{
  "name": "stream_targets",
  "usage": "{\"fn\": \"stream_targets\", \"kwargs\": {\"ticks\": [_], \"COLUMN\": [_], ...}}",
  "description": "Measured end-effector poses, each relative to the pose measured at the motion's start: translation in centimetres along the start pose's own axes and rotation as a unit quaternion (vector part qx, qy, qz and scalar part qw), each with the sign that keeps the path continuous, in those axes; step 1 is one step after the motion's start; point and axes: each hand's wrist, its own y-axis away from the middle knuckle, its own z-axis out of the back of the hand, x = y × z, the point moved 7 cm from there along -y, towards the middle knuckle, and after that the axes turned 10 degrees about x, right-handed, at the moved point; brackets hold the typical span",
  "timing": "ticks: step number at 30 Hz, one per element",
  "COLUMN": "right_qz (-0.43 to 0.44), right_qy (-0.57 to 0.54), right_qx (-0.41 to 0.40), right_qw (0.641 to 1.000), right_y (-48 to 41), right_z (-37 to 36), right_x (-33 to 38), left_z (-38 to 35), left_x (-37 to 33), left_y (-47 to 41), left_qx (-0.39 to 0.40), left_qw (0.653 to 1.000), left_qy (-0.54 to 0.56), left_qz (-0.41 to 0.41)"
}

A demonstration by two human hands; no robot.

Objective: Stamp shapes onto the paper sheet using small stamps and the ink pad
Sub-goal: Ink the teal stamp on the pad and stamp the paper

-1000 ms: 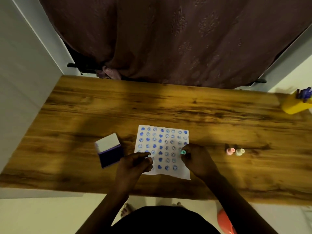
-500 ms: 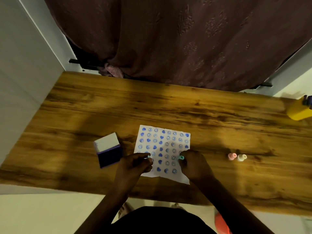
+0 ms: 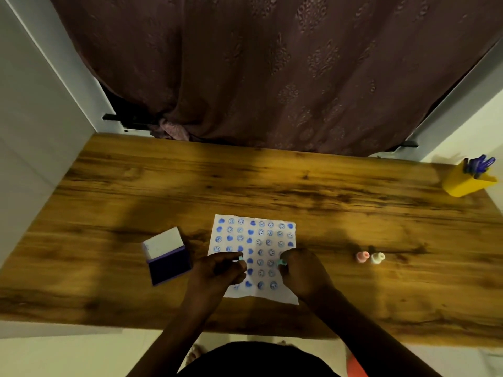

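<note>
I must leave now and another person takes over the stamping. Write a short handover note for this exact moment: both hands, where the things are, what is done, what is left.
Left hand: pinches a small teal stamp over the white paper sheet.
Right hand: pinches another small teal stamp on the sheet.
Open purple ink pad: on the wooden table, left of the sheet.
Pink stamp and white stamp: unused, right of the sheet.
Done: blue smileys and hearts cover most of the sheet.
Left: the bare strip at the near edge; hands hide some spots.
</note>
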Motion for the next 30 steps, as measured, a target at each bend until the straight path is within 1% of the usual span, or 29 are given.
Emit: {"fn": "stream_targets", "kwargs": {"ticks": [3,5,7,8,9,11,12,13,15,17,20,25,30], "right_qz": [-0.002,-0.005,-0.018,-0.031,-0.043,-0.057,-0.057,-0.050,-0.027,-0.014,0.010,0.043,0.062], "right_qy": [-0.051,-0.116,-0.201,-0.262,-0.337,-0.481,-0.531,-0.565,-0.607,-0.619,-0.621,-0.603,-0.570], "right_qx": [0.009,0.013,0.000,-0.014,-0.027,-0.031,-0.028,-0.024,-0.013,0.003,0.009,0.000,-0.009], "right_qw": [0.999,0.993,0.979,0.965,0.940,0.874,0.845,0.823,0.794,0.786,0.784,0.797,0.819], "right_y": [-0.3,0.1,1.1,1.9,2.8,4.6,5.5,6.4,7.9,9.0,10.0,10.7,11.1], "right_z": [0.4,1.3,3.0,3.8,4.5,5.1,5.2,5.2,5.0,4.8,5.1,5.8,6.2], "right_x": [-0.6,-1.4,-2.2,-2.9,-3.6,-4.6,-4.8,-4.9,-4.7,-4.3,-4.2,-4.9,-5.9], "left_z": [-0.5,-0.9,-1.3,-1.6,-2.0,-3.3,-4.1,-5.0,-6.7,-8.1,-9.7,-11.9,-13.4], "left_x": [-0.5,-0.8,-1.1,-1.3,-1.5,-1.9,-2.1,-2.2,-2.3,-2.3,-2.3,-3.0,-3.6], "left_y": [0.2,0.3,0.4,0.4,0.5,0.9,1.0,1.2,1.3,1.3,1.0,0.9,0.9], "left_qx": [0.010,0.021,0.033,0.040,0.048,0.066,0.079,0.094,0.126,0.156,0.183,0.216,0.226], "left_qw": [1.000,1.000,0.999,0.999,0.999,0.997,0.997,0.995,0.992,0.988,0.983,0.974,0.970], "left_qy": [-0.003,-0.005,-0.009,-0.009,-0.008,-0.003,0.001,0.003,-0.005,-0.011,-0.022,-0.049,-0.073], "left_qz": [-0.007,-0.011,-0.017,-0.020,-0.024,-0.027,-0.026,-0.025,-0.022,-0.018,-0.016,-0.033,-0.052]}}
